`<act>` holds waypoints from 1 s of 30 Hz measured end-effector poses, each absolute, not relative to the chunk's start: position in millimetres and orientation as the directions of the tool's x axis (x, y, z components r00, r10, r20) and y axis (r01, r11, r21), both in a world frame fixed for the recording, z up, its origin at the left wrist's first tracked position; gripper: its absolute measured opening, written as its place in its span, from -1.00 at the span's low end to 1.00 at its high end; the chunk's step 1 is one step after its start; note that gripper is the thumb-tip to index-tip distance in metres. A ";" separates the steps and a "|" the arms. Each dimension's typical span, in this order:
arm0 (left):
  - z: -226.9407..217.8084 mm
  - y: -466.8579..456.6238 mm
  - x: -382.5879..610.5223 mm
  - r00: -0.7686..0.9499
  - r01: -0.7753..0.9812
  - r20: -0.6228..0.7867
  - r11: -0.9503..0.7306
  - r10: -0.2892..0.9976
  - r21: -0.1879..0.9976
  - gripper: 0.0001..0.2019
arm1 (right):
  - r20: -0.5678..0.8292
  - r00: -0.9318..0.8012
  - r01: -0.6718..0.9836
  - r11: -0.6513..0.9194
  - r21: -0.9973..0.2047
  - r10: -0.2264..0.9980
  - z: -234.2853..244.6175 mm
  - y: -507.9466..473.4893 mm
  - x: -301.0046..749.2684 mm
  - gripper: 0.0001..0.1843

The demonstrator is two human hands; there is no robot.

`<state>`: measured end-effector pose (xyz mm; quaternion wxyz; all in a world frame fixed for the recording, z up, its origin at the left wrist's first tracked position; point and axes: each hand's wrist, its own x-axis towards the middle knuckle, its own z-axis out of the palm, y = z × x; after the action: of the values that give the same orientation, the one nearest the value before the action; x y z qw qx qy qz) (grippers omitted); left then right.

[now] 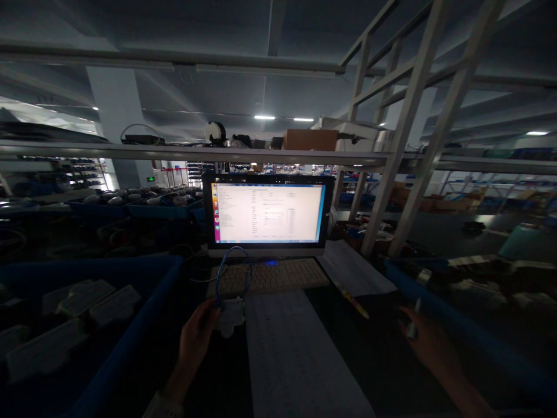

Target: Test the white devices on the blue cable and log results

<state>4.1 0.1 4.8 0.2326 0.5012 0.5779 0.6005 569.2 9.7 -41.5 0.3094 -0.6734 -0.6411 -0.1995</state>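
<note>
My left hand (201, 323) is closed in a pinch at the left edge of a small white box-shaped module (231, 317), where a blue cable (235, 248) comes down in a loop. The fingers hide how the cable meets the module. Off to the right, my right hand (424, 337) has its fingers curled round a slim white pen-like thing (411, 330), its tip poking up above them. It is slightly blurred. Between the hands lies a long printed sheet (291, 354), with the module by its upper left edge.
A lit monitor (267, 212) stands behind a white keyboard (274, 275). To the left, a blue bin (172, 278) holds several white modules; another blue bin (456, 325) is at right. A yellow pen (353, 302) lies near a second sheet (357, 268). A shelf (252, 155) crosses above.
</note>
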 end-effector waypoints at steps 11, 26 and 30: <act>9.6 -3.5 -3.9 -0.651 0.199 0.360 -0.307 0.668 0.930 -0.55 | 0.799 -0.026 0.998 0.064 -0.016 0.600 -23.0 -0.4 549.4 -0.61; 6.9 0.8 -7.0 -0.615 0.044 0.218 -0.243 0.758 0.969 -0.45 | 0.514 0.429 0.353 0.386 -0.852 0.742 18.0 25.2 420.7 -0.55; 7.2 -0.4 -8.6 -0.617 0.065 0.210 -0.217 0.759 0.974 -0.46 | 0.403 0.540 0.179 0.367 -0.913 0.739 6.6 51.4 391.1 -0.53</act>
<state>-8.6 -0.4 7.2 0.2505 0.3590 0.5735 0.6924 391.1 51.4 6.6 0.7021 -0.5262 -0.4365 0.1993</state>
